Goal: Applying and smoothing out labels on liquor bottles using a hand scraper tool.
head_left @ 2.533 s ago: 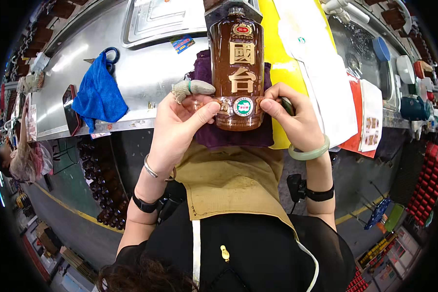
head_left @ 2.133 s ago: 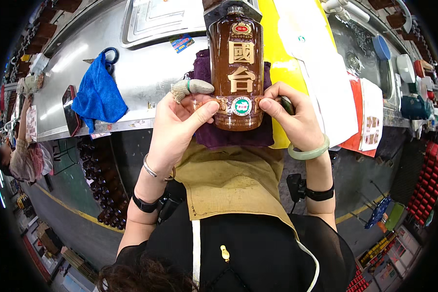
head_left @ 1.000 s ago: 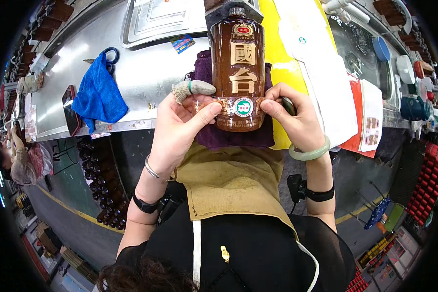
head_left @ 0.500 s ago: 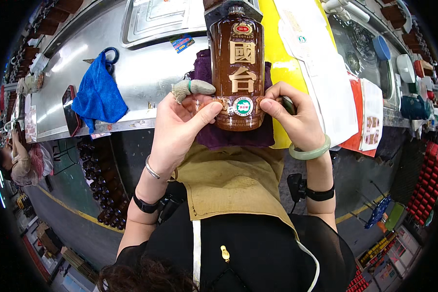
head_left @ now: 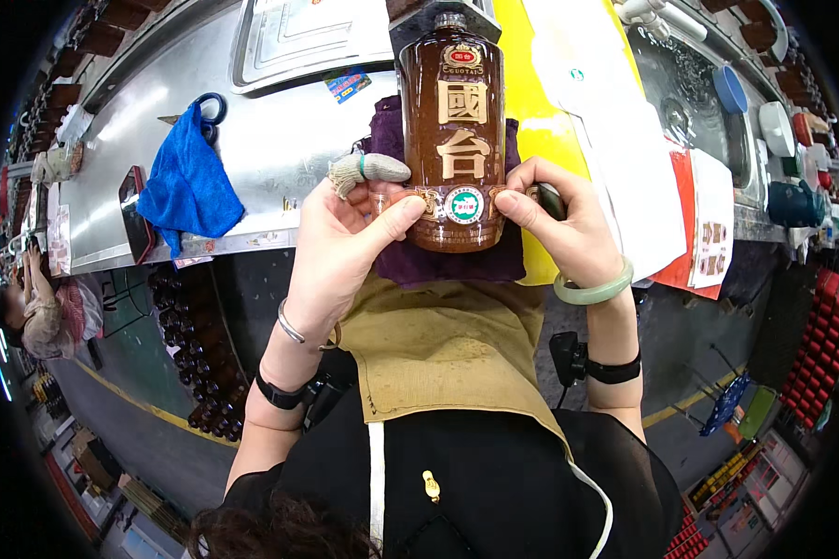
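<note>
A brown glass bottle (head_left: 449,121) with gold raised characters lies on a folded dark purple cloth (head_left: 391,130), neck pointing away from me. Across its lower part runs a patterned label strip with a round green and white emblem (head_left: 464,205). My left hand (head_left: 345,219) pinches the strip's left end, thumb at the bottle's side. A grey cloth finger cover (head_left: 368,171) with a green band sits on its index finger, which lies beside the glass. My right hand (head_left: 569,219) has its thumb on the strip's right end, fingers curled beside the bottle; a dark object shows partly among them.
A blue cloth (head_left: 191,177) with scissors (head_left: 214,107) and a phone (head_left: 132,210) lie left on the metal table. A metal tray (head_left: 308,47) stands beyond. White sheets (head_left: 615,158) on a yellow sheet (head_left: 541,140) are to the right, near a sink (head_left: 690,102).
Almost nothing differs. The bottle and both hands keep the same grip, with only a very slight shift to the left.
</note>
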The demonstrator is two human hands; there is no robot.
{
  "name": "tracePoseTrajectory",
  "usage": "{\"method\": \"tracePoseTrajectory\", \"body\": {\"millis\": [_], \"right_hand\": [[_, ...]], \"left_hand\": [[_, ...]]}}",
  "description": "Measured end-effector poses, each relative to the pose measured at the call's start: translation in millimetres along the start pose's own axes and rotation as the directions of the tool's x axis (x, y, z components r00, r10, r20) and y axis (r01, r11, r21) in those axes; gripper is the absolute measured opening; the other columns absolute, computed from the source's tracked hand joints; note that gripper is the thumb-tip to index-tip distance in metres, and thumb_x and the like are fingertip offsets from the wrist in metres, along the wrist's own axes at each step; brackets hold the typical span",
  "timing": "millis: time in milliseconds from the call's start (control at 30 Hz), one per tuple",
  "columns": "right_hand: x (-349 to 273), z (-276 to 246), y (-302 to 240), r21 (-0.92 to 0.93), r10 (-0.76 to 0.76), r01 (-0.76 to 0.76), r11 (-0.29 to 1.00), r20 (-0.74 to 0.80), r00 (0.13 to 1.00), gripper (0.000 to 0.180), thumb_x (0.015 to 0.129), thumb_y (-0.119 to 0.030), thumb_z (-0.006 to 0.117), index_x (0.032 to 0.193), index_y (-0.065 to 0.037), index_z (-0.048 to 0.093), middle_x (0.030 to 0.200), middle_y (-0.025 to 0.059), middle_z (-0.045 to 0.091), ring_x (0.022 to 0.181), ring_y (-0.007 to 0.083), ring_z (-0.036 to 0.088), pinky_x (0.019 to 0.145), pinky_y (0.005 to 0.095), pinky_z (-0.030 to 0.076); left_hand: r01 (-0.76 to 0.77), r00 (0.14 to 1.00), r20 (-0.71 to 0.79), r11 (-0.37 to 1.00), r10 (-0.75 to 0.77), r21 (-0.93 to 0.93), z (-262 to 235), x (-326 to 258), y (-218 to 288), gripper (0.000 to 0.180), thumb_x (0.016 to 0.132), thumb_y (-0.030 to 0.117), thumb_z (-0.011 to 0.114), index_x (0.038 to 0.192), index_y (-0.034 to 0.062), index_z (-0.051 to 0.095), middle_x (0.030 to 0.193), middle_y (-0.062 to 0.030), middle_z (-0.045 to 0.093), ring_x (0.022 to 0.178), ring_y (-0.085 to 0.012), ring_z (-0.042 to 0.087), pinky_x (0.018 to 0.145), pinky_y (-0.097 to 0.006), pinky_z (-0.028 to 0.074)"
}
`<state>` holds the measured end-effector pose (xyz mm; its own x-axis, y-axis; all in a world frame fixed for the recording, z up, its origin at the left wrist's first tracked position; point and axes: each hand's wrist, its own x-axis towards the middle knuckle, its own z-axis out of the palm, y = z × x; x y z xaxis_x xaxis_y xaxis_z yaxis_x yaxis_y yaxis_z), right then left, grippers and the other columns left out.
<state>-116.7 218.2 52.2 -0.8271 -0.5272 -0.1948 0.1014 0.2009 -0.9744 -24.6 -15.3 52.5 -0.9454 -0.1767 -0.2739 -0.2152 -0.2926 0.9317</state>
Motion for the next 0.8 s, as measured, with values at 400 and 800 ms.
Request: {"method": "tracePoseTrajectory", "body": {"millis": [400,800], "right_hand": [[4,-6,5,0.05,0.122,-0.12,0.991,-0.024,0.992,0.027,0.092,-0.023,0.083,0.102,-0.003,0.069,0.084,-0.0053,0.058,0.077,0.0042,0.049,0.069,0.0225,0.041],[-30,24,-34,-0.009,-0.202,0.206,0.979,-0.237,0.95,0.031,0.098,0.003,0.066,0.129,0.002,0.062,0.113,0.0072,0.066,0.095,0.0114,0.06,0.083,0.0264,0.049]], "left_hand": [[0.024,1.0,0.003,0.999,-0.024,-0.041,0,3,0,0.04,0.091,0.004,0.082,0.125,0.0008,0.061,0.101,-0.0031,0.064,0.089,-0.009,0.062,0.075,-0.024,0.054],[0.062,0.997,0.049,0.996,-0.059,-0.068,-5,6,-1,0.043,0.09,0.003,0.082,0.126,0.0011,0.058,0.105,-0.0022,0.061,0.096,-0.0096,0.063,0.082,-0.024,0.053]]}}
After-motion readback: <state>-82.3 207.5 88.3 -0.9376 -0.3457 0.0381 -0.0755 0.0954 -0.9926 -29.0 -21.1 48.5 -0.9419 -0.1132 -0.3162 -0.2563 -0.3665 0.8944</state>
